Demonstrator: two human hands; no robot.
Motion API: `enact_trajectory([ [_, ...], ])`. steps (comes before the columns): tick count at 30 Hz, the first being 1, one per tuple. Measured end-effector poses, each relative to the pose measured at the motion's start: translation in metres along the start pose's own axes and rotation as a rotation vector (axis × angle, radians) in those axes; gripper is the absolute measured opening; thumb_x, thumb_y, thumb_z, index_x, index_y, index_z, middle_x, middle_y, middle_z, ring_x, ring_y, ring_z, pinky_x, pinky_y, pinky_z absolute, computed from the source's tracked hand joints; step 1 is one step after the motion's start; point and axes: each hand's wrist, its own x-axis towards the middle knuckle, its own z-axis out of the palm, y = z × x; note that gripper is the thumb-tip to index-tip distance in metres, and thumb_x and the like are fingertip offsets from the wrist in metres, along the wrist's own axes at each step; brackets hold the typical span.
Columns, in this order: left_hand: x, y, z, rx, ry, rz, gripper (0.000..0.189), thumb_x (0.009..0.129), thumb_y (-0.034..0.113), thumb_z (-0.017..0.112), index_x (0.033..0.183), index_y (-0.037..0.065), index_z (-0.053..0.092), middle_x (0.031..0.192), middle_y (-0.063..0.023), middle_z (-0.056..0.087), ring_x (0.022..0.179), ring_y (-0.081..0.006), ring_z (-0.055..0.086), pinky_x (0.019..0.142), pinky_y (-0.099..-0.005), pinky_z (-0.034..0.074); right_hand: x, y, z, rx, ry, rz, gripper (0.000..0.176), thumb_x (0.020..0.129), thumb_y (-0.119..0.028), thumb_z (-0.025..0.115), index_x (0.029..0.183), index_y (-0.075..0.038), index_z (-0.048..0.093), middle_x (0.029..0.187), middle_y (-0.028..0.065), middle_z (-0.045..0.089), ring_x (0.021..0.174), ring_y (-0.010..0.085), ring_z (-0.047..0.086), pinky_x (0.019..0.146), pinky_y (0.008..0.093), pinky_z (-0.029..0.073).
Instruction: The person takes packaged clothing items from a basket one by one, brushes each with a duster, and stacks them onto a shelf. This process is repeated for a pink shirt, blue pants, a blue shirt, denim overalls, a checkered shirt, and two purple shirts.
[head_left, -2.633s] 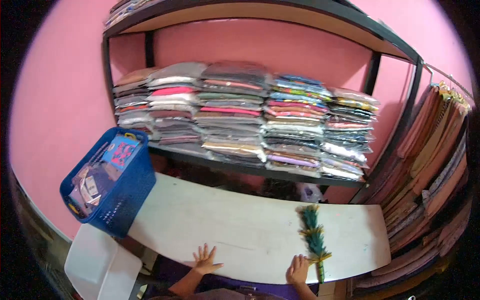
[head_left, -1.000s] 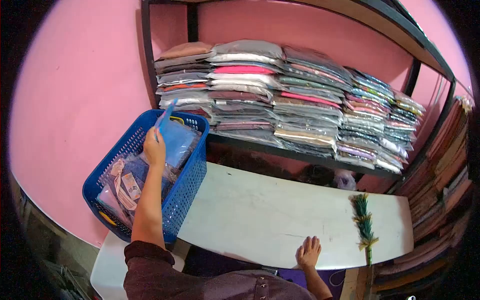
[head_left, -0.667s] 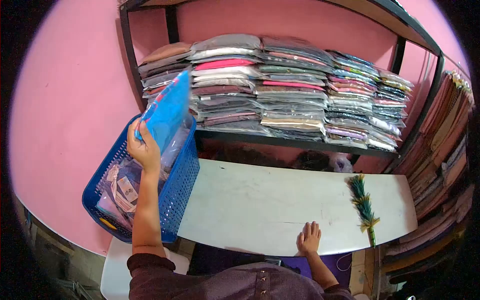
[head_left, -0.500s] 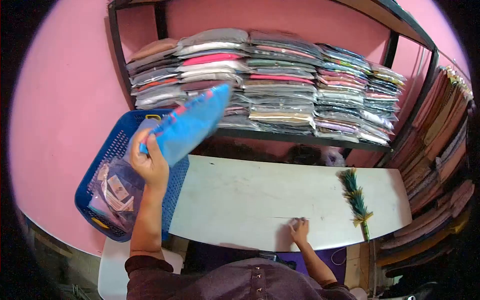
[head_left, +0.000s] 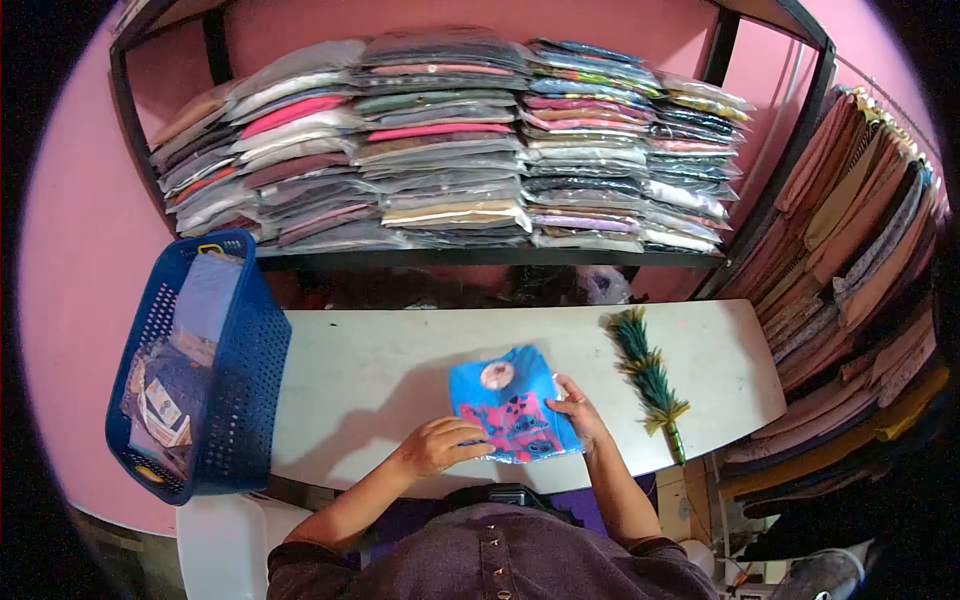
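Note:
A blue packet point(head_left: 515, 405) with a pink printed patch and a round pale mark is held just over the white table point(head_left: 350, 350). My left hand point(head_left: 438, 445) touches its lower left edge with the fingers closed over it. On the packet's right edge, my right hand point(head_left: 580, 412) pinches it between thumb and fingers.
At the left stands a blue basket point(head_left: 232, 400) with wrapped garments inside. A green feathery bundle point(head_left: 650, 375) lies on the table's right part. Stacks of bagged clothes point(head_left: 450, 130) fill the shelf behind; hanging clothes point(head_left: 850, 250) line the right side.
The blue packet has come from above the basket to the middle front of the table, in my left hand. My right hand has left the tabletop and taken hold of it. The view has shifted right.

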Motion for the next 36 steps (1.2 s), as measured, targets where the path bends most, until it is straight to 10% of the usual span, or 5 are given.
enact_trajectory([
  [7, -0.03, -0.022, 0.11, 0.085, -0.311, -0.263, 0.031, 0.069, 0.009, 0.058, 0.099, 0.01, 0.058, 0.107, -0.0074, 0.051, 0.099, -0.0244, 0.049, 0.081, -0.0355, 0.043, 0.003, -0.006, -0.119, -0.529, 0.191, -0.144, 0.048, 0.072, 0.002, 0.058, 0.117, -0.007, 0.042, 0.095, 0.011, 0.055, 0.081, 0.0182, 0.056, 0.068, 0.0274, 0.047],
  [9, -0.052, -0.022, 0.137, 0.024, -0.393, -0.374, 0.037, 0.069, 0.009, 0.059, 0.106, 0.008, 0.054, 0.115, -0.011, 0.045, 0.106, -0.0267, 0.044, 0.087, -0.0365, 0.038, -0.014, -0.01, -0.142, -1.898, 0.755, -0.836, 0.051, 0.069, -0.003, 0.063, 0.115, -0.005, 0.042, 0.1, 0.0168, 0.051, 0.093, 0.0257, 0.051, 0.074, 0.0362, 0.045],
  [13, -0.079, -0.013, 0.181, 0.01, 0.006, -0.875, 0.047, 0.074, 0.023, 0.063, 0.114, 0.003, 0.047, 0.11, -0.0161, 0.048, 0.102, -0.0264, 0.047, 0.083, -0.0344, 0.041, -0.058, -0.012, -0.225, -1.664, 1.31, -0.483, 0.055, 0.066, -0.018, 0.065, 0.112, 0.0, 0.041, 0.101, 0.019, 0.048, 0.097, 0.0336, 0.044, 0.077, 0.0451, 0.039],
  [26, -0.073, 0.003, 0.226, -0.484, 0.7, -1.419, 0.016, 0.073, 0.007, 0.063, 0.086, -0.003, 0.059, 0.066, -0.0059, 0.06, 0.057, -0.0099, 0.056, 0.052, -0.0235, 0.046, -0.067, -0.035, -0.207, -2.116, -0.424, 0.076, 0.035, 0.08, -0.031, 0.04, 0.11, -0.012, 0.042, 0.1, 0.0143, 0.055, 0.074, 0.0309, 0.059, 0.063, 0.04, 0.049],
  [36, -0.091, -0.008, 0.229, -0.632, 0.578, -1.52, 0.014, 0.076, 0.005, 0.061, 0.085, -0.004, 0.06, 0.077, -0.0063, 0.062, 0.067, -0.0122, 0.058, 0.06, -0.0248, 0.048, 0.009, -0.046, -0.197, -2.085, 0.001, 0.011, 0.026, 0.082, -0.023, 0.035, 0.096, -0.004, 0.046, 0.088, 0.0165, 0.059, 0.073, 0.0306, 0.06, 0.062, 0.0413, 0.05],
])
